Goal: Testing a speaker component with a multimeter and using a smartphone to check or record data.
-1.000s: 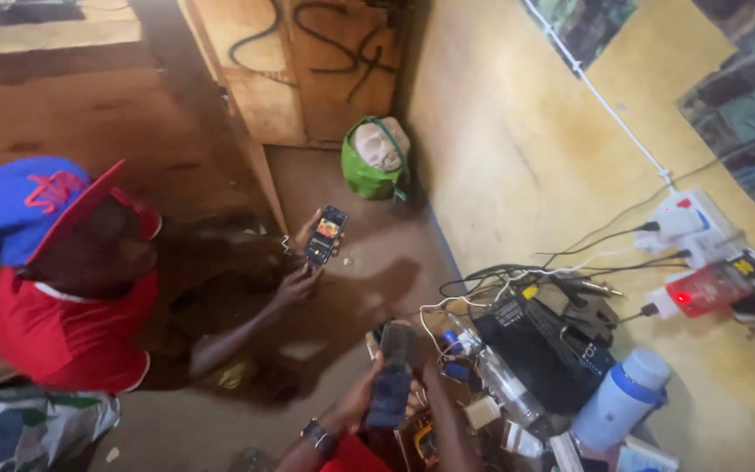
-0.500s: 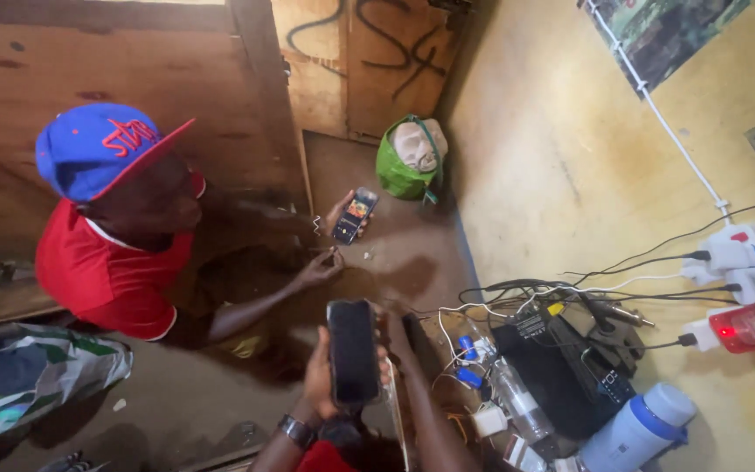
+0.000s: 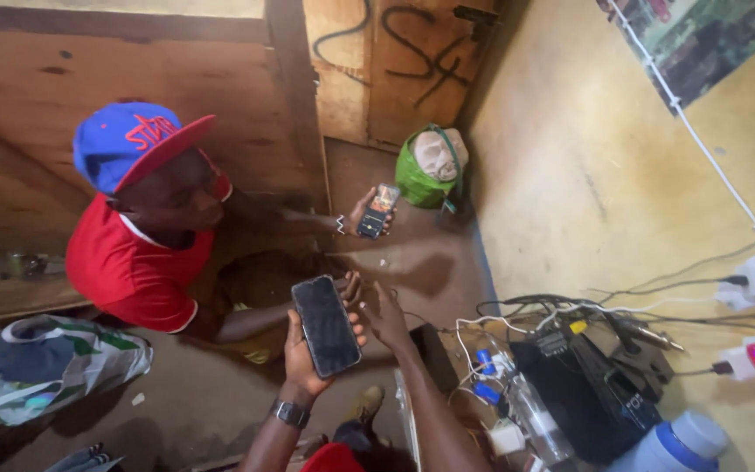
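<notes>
- Seated person (image 3: 146,236), left of centre of the frame: red shirt, blue cap with red brim. This person's hand holds a small lit phone (image 3: 377,211) above centre. Since half a second ago this figure sits lower and further right in the frame; the head camera has shifted.
- Green bag (image 3: 425,170), upper centre, on the floor against the yellow wall (image 3: 587,175). Position unchanged.
- Dark phone (image 3: 326,325), lower centre, screen up and unlit. It has risen slightly and tilted left at its upper end.
- Left hand (image 3: 308,350): closed around the dark phone from below, thumb on its left edge.
- Right hand (image 3: 384,316): open, fingers spread, empty, just beside the phone's right edge. It was not in view half a second ago.
- Cable tangle (image 3: 526,319), lower right, with power strips.
</notes>
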